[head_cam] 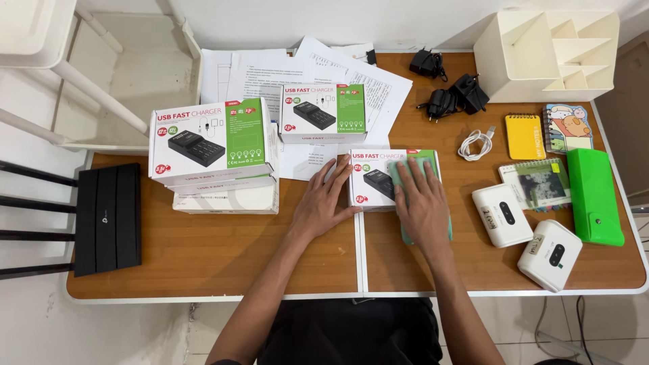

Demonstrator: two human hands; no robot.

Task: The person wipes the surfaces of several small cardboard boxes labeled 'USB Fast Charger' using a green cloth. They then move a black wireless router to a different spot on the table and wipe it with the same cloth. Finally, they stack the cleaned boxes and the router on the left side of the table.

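While both hands lie flat and open on the table (203, 257), the left hand (326, 199) rests its fingers against the left edge of a small charger box (370, 177), steadying it without gripping. The right hand (420, 203) presses, palm down and fingers spread, on a pale green cloth (424, 165) that covers the right part of that box and hangs over its near edge onto the wood. The box sits at the middle of the table, just over the seam between the two tabletop halves. Behind it a second box (323, 112) lies on loose papers (257, 71), and to the left a third box (211, 140) tops a stack of two others. A black router (107, 220) lies at the far left edge. To the right are two white pocket devices (501, 215), a green case (593, 196), notebooks (525, 136), a coiled white cable (475, 144), black adapters (451, 98) and a cream organiser (547, 54).
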